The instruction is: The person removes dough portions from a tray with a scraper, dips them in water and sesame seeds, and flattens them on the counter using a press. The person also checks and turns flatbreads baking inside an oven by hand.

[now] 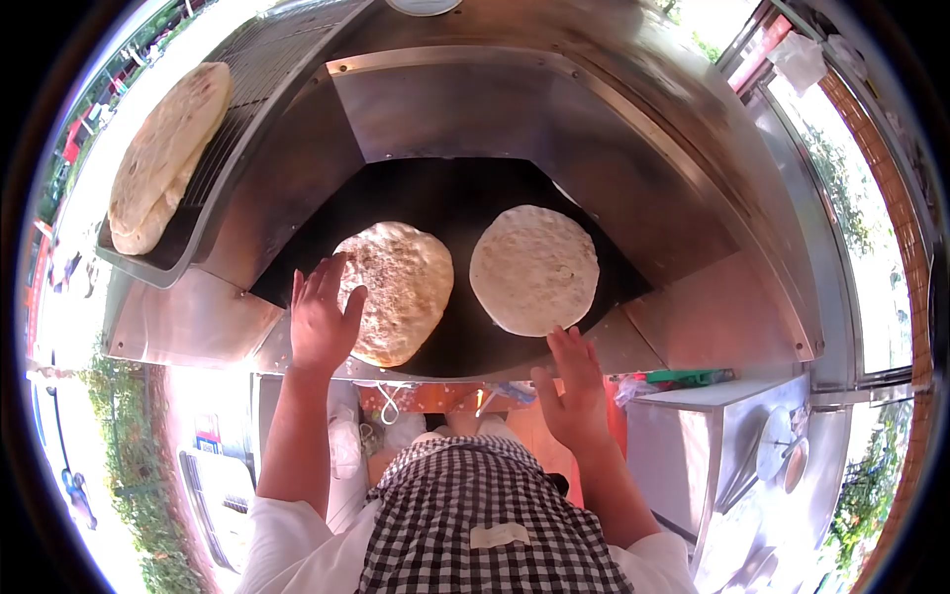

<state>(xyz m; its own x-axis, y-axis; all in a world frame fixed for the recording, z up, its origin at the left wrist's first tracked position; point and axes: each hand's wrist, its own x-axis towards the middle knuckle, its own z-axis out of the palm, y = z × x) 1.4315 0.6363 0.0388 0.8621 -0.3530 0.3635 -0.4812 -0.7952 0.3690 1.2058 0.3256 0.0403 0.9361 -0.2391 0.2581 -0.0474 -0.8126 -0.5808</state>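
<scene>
Two round flatbreads lie on a dark griddle (pixel 460 297) inside a metal hood. The left flatbread (pixel 401 287) is browned and blistered. Paler and floury, the right flatbread (pixel 534 267) shows only light spots. My left hand (pixel 325 312) is open at the left edge of the browned bread, its fingers extended and overlapping the rim in this view. Just below the pale bread is my right hand (pixel 572 391), thumb apart from the fingers, with its fingertips right at the lower rim. Neither hand has anything in its grip.
Stacked flatbreads (pixel 170 153) rest on a wire rack (pixel 262 74) at the upper left. Metal hood walls (pixel 683 198) surround the griddle. A steel cabinet (pixel 683 445) stands at the lower right, with round-ended utensils (pixel 777 445) beside it. A checked apron (pixel 475 525) covers my front.
</scene>
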